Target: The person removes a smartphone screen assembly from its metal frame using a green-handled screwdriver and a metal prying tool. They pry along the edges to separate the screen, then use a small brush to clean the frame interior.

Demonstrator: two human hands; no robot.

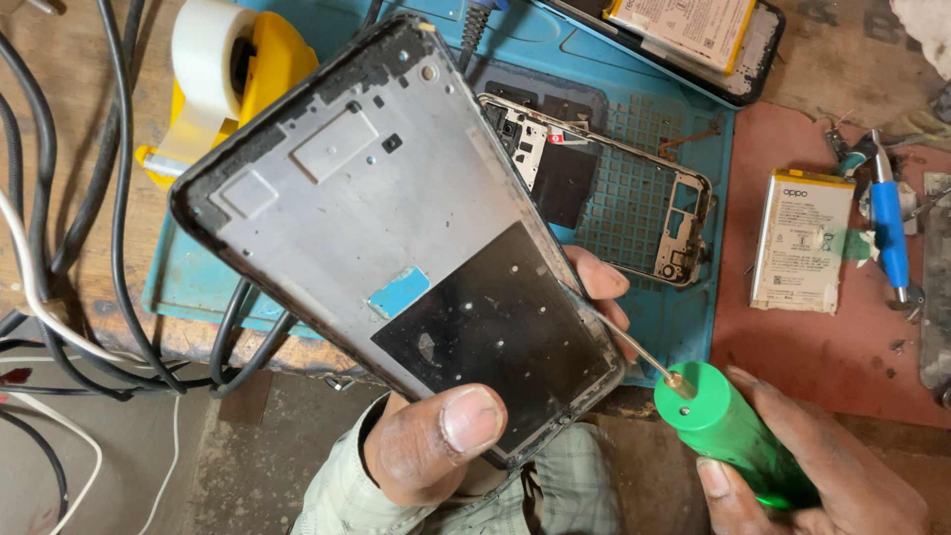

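Worn wooden bench point(69, 59) carries a blue mat point(634, 59) and, to the right, a red mat point(802, 347). Near the camera, the left hand point(436, 446) has its grip clenched on a stripped phone frame point(396, 228), thumb pressed on the dark panel at its near end, fingers behind its right edge; the frame is held tilted above the bench. The right hand point(812, 466) grips a green-handled screwdriver point(733, 431), its thin metal tip touching the frame's right edge. On the blue mat behind lies 1 second phone frame point(614, 188). A loose battery point(802, 241) and a blue pen-shaped tool point(889, 223) rest on the red mat. At far left a yellow tape dispenser point(228, 69) sits beside black cables point(109, 198).
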